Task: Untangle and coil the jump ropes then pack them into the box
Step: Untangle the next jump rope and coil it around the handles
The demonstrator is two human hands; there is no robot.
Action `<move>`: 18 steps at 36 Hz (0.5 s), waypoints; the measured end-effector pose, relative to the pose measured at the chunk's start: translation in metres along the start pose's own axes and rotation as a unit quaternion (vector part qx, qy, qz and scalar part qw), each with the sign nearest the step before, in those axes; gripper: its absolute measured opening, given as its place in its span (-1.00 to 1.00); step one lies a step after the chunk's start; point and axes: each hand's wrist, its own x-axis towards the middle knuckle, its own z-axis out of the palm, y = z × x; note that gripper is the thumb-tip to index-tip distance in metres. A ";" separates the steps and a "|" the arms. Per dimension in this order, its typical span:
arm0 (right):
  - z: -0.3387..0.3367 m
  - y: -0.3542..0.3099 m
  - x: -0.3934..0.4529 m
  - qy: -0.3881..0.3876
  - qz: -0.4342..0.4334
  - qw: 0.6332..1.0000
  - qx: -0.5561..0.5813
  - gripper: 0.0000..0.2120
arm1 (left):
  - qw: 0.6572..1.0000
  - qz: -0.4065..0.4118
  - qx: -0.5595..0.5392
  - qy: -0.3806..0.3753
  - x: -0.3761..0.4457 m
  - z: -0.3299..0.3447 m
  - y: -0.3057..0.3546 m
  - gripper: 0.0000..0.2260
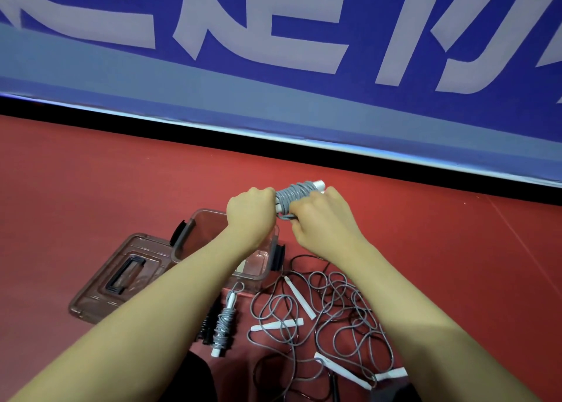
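Both hands hold one grey jump rope [296, 193] wound tightly around its white handles, above the far side of the clear plastic box [200, 219]. My left hand [251, 211] grips its left end and my right hand [319, 216] pinches the cord at its lower side. A second coiled grey rope [224, 325] lies on the red floor in front of the box, with a coiled black rope [208, 325] beside it. To the right lies a tangle of grey and black ropes [334, 310] with several white handles.
The box's clear lid [118, 277] with a dark handle lies flat to the left of the box. A blue banner wall [273, 67] with white lettering runs along the back. Red floor [91, 173] stretches around everything.
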 end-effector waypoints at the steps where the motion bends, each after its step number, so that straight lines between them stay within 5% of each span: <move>1: 0.000 -0.001 0.000 -0.002 0.001 1.000 -0.003 -0.93 | 1.000 0.014 0.026 -0.006 -0.001 0.000 0.000 -0.84; 13: 0.019 0.007 -0.004 -0.040 0.015 0.998 0.035 -0.75 | 0.985 0.167 0.040 0.016 0.001 -0.004 -0.004 -0.94; 18: 0.017 0.003 -0.003 -0.024 0.024 0.999 0.041 -0.79 | 0.971 0.213 0.040 0.106 0.005 0.001 -0.012 -0.60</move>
